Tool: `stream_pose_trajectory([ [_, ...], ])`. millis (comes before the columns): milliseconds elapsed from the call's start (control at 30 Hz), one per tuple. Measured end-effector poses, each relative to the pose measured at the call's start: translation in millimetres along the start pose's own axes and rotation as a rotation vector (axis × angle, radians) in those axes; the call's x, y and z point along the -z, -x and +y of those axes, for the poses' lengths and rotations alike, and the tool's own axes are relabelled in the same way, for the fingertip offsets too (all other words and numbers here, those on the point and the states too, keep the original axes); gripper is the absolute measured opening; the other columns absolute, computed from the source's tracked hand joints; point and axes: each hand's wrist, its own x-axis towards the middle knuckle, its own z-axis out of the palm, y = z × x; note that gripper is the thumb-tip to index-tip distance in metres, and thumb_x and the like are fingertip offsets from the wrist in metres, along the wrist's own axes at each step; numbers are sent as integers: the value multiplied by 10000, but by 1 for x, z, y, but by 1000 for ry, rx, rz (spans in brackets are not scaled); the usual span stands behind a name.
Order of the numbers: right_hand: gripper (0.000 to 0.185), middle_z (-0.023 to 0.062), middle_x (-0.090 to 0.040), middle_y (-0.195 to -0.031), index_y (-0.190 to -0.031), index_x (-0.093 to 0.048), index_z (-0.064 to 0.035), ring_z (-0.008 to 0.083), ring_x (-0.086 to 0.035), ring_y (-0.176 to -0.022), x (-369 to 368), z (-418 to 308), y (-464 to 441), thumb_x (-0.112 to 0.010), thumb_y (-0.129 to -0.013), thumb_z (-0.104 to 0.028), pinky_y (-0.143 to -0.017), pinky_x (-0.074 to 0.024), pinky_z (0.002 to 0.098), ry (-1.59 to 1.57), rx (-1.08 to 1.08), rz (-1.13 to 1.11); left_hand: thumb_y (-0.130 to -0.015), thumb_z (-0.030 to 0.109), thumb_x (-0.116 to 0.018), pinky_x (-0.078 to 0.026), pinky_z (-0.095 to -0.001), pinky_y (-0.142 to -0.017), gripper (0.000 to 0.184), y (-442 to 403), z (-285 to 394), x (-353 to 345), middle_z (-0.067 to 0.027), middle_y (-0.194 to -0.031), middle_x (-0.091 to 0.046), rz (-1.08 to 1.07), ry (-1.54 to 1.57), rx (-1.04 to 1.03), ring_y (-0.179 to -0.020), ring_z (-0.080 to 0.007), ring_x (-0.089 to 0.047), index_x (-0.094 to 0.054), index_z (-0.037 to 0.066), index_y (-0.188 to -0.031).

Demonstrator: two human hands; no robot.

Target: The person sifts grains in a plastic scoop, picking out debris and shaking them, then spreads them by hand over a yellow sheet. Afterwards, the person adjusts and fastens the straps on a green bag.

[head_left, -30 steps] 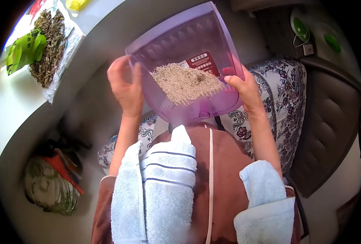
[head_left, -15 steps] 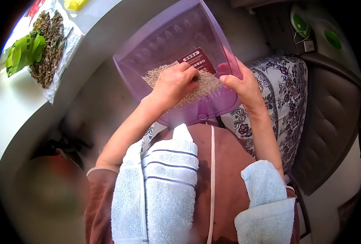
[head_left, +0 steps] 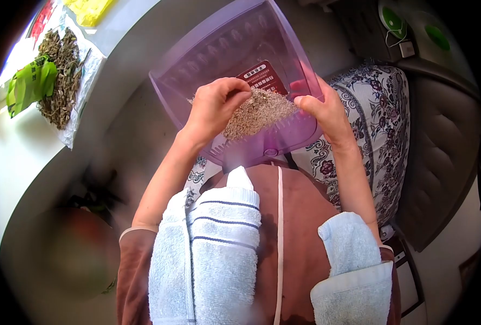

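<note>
My right hand (head_left: 327, 111) grips the right rim of a translucent purple plastic bin (head_left: 197, 57), with the thumb inside and the fingers behind the wall. The bin is tilted toward me. A heap of small pale brown grains (head_left: 259, 114) lies in its lower part, partly covering a dark red label with white characters (head_left: 262, 76). Just over the heap's left side is my left hand (head_left: 216, 105), thumb and fingertips pinched together. Whatever may be between those fingertips is too small to make out.
On the white table (head_left: 18, 173) at left lie dried brown plant pieces (head_left: 61, 81) on a white sheet, a green bag (head_left: 31, 89) and a yellow bag (head_left: 88, 11). A dark padded seat (head_left: 441, 146) with a flowered cover (head_left: 381, 119) stands at right.
My left hand has drawn left and up out of the grains, its fingertips coming together in a pinch. My right hand keeps its hold on the bin.
</note>
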Motion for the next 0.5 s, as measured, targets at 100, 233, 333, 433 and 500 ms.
stream_pose_trajectory([
  [100, 643, 70, -572, -1030, -1335, -487, -62, 110, -546, -854, 5, 3, -1, -630, -713, -143, -765, -458, 234, -54, -17, 16, -866, 77, -636, -480, -234, -661, 103, -1, 3, 7, -6, -772, -611, -107, 432, 278, -714, -72, -564, -637, -18, -905],
  [233, 652, 75, -570, -1042, -1351, -471, -71, 102, -543, -846, 17, 2, 2, -628, -723, -148, -714, -455, 221, -141, -42, 30, -882, 64, -601, -447, -217, -640, 79, 9, 33, 39, -13, -782, -574, -66, 591, 204, -694, -78, -529, -610, -13, -893],
  [333, 695, 84, -565, -1080, -1388, -411, -65, 121, -566, -884, 39, 4, 8, -621, -733, -166, -688, -473, 222, -232, -51, 25, -872, 37, -597, -443, -225, -642, 62, 20, 51, 66, -33, -795, -599, 79, 789, 104, -689, -101, -543, -625, -8, -905],
  [433, 730, 99, -560, -1104, -1410, -363, -60, 154, -581, -932, 62, 1, 21, -608, -735, -190, -692, -509, 231, -205, -21, 74, -882, 72, -607, -454, -218, -646, 97, 15, 15, 84, -38, -813, -606, 206, 821, 98, -722, -95, -557, -630, -2, -940],
  [500, 743, 116, -553, -1119, -1421, -337, -66, 187, -584, -964, 81, 0, 30, -588, -734, -196, -704, -538, 239, -171, -17, 91, -926, 213, -577, -509, -234, -755, 279, 5, -19, 86, -79, -910, -643, 286, 791, 272, -828, -128, -616, -617, -30, -1057],
])
